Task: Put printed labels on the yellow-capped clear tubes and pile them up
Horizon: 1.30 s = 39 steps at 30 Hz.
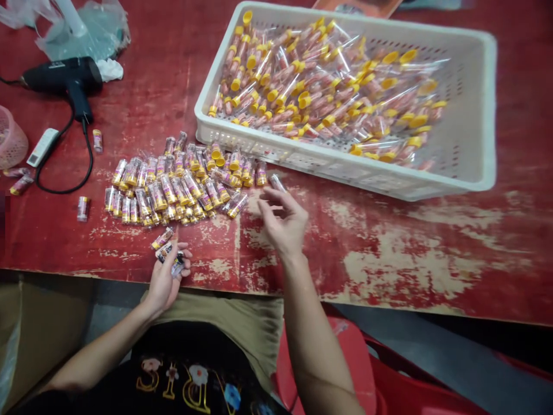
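My left hand [166, 276] is at the table's front edge, its fingers closed round a few small dark-printed pieces [164, 252] that look like clear plastic sleeves. A small tube [162, 238] with a yellow end is just beyond its thumb. My right hand [285, 222] hovers over the table with bent fingers, thumb and forefinger apart, and I see nothing between them. One tube [277, 183] lies just behind its fingers. To its left is a pile of small clear tubes [173, 190] with yellow caps and printed wraps, many standing, some lying.
A white plastic crate [345, 170] full of yellow-capped clear tubes [302, 86] stands at the back. At the left lie a black heat gun [64, 75] with its cord, a white box-shaped item [43, 147] and a pink basket [12, 138]. A red stool [349, 357] is below.
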Available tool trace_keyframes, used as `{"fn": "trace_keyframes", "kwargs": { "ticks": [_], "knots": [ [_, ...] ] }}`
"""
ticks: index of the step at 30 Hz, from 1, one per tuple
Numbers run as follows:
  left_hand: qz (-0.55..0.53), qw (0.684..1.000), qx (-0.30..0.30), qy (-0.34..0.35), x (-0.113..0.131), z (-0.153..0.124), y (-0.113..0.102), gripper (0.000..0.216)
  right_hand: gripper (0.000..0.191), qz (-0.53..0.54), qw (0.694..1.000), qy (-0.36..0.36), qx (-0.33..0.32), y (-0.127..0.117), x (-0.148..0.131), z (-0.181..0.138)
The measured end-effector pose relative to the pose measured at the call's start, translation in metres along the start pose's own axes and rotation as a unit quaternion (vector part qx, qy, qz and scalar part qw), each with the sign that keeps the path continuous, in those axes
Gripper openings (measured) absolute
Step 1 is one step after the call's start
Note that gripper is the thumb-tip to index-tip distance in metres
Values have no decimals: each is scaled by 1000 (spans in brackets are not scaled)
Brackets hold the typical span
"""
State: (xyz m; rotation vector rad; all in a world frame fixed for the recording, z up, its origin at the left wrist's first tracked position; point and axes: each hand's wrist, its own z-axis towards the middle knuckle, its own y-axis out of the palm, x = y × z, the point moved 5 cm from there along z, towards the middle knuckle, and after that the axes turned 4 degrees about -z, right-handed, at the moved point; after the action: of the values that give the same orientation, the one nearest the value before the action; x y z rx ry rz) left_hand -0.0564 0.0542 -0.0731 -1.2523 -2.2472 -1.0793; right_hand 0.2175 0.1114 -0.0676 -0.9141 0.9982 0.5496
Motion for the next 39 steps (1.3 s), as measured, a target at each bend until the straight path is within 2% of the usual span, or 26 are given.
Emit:
{"fn": "trace_keyframes", "kwargs": {
  "ticks": [2,5,8,11,15,18,22,24,28,31,36,37,39],
  "knots": [
    [-3,1000,2,-11,-4,2,2,37,36,-32,997,-41,-52,16,-3,1],
    [-3,1000,-14,-18,-6,2,15,35,46,-101,985,-115,-84,37,-11,3],
    [3,999,-23,-22,-6,1,25,35,42,-112,981,-124,-94,42,-13,4],
    [6,999,-20,-27,-7,2,25,35,37,-78,989,-108,-71,29,-7,-1],
    [3,999,-16,-33,-12,3,16,34,32,-52,998,-42,-7,-2,11,-21],
    [2,999,-27,-41,-16,0,13,32,30,-57,998,-6,-4,-17,23,-50],
    [-21,996,-59,-57,-22,-6,14,32,29,-56,998,2,-13,-21,31,-79],
    [-33,995,-67,-60,-25,-7,13,32,29,-45,999,10,-5,-25,37,-75],
    [-65,994,-59,-63,-27,-13,6,30,30,-61,997,8,45,-38,42,-41],
    [-106,990,-30,-85,-23,-17,-3,28,28,-36,998,-1,49,-29,25,-33],
    [-104,993,6,-52,-10,-28,-6,13,25,66,992,-4,-109,-9,-39,-77],
    [-99,994,6,-46,-9,-29,-4,11,26,59,991,-12,-117,-11,-47,-77],
    [-77,996,-10,-44,-10,-26,2,17,28,15,996,-50,-70,-24,-49,-48]
  ]
}}
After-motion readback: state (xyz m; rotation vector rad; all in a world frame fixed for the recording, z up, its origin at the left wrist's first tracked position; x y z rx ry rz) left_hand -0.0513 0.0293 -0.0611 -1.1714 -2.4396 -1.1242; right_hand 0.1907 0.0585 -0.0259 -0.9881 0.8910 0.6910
